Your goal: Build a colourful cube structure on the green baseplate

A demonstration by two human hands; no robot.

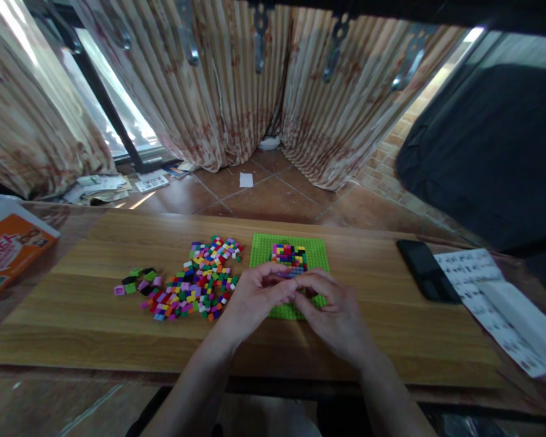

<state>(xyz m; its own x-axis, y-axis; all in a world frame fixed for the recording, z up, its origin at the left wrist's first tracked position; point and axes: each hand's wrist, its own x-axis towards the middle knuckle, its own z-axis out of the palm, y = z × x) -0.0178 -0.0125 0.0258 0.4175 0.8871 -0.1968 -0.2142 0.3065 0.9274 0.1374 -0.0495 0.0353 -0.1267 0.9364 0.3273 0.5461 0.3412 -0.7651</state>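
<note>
A green baseplate [264,250] lies on the wooden table, with a patch of small coloured bricks [289,256] pressed onto its upper middle. My left hand [255,297] and my right hand [334,312] meet over the plate's near half, fingertips pinched together close to the patch's front edge. Both hands are closed; what they pinch is too small to make out. A loose heap of several small coloured bricks [200,279] spreads just left of the plate, beside my left hand.
A few stray green, black and pink bricks [136,280] lie further left. An orange box [9,249] sits at the left edge. A black phone [425,269] and a printed paper sheet [495,300] lie at the right. Curtains and tiled floor lie beyond the table.
</note>
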